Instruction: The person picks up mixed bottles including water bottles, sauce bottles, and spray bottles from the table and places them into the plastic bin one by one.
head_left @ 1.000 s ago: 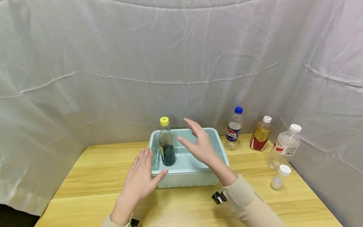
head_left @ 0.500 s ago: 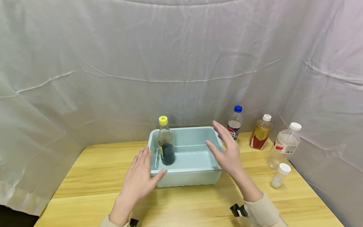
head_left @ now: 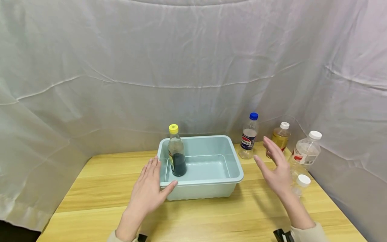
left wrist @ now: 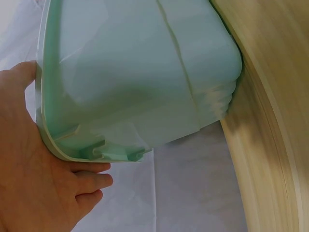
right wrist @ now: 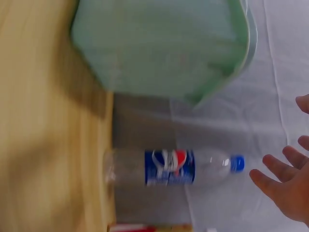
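Observation:
A light blue plastic bin (head_left: 205, 191) stands on the wooden table, and a yellow-capped bottle of dark liquid (head_left: 179, 164) is upright in its left part. My left hand (head_left: 146, 191) rests with straight fingers at the bin's front left corner; the left wrist view shows the palm and thumb of that hand (left wrist: 34, 179) against the rim (left wrist: 43, 111). My right hand (head_left: 278, 173) is in the air right of the bin, fingers spread and holding nothing. It partly hides a bottle with gold liquid (head_left: 279, 138). In the right wrist view, the hand (right wrist: 289, 186) is beside a blue-capped Pepsi bottle (right wrist: 169, 166).
Behind the bin's right side stands the blue-capped bottle (head_left: 248, 141). Farther right are a large clear bottle (head_left: 306, 155) and a small white-capped jar (head_left: 302, 183), partly behind my right hand. Grey cloth (head_left: 193, 67) hangs behind the table (head_left: 99, 188).
My right hand has moved right, from over the bin to beside the bottles, uncovering the bin's right side. My left hand has stayed at the bin's corner.

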Available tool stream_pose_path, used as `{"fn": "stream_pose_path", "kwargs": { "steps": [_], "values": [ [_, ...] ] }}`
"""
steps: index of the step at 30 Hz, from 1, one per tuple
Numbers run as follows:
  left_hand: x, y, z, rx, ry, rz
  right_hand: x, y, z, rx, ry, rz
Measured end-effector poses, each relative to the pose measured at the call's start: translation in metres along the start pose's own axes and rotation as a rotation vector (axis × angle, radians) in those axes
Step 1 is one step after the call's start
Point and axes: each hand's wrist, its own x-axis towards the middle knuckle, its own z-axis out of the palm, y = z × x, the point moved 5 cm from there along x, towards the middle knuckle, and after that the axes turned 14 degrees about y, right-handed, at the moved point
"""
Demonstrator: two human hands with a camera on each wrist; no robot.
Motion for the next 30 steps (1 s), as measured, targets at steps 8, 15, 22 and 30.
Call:
{"fn": "stream_pose_path", "kwargs": {
  "steps": [8,15,22,30],
  "values": [
    [0.000,0.000,-0.001,0.002,0.009,0.001,-0.003,0.025,-0.043,-0.129,0.012,0.067],
    [0.000,0.000,-0.001,-0.002,0.005,-0.002,-0.009,0.041,-0.076,-0.223,0.034,-0.003],
    [0.000,0.001,-0.001,0.000,0.014,0.001,-0.022,0.057,-0.105,-0.332,0.018,0.055],
    [0.000,0.001,-0.001,0.001,0.012,0.003,-0.036,0.075,-0.123,-0.378,-0.064,0.199]
  ]
}}
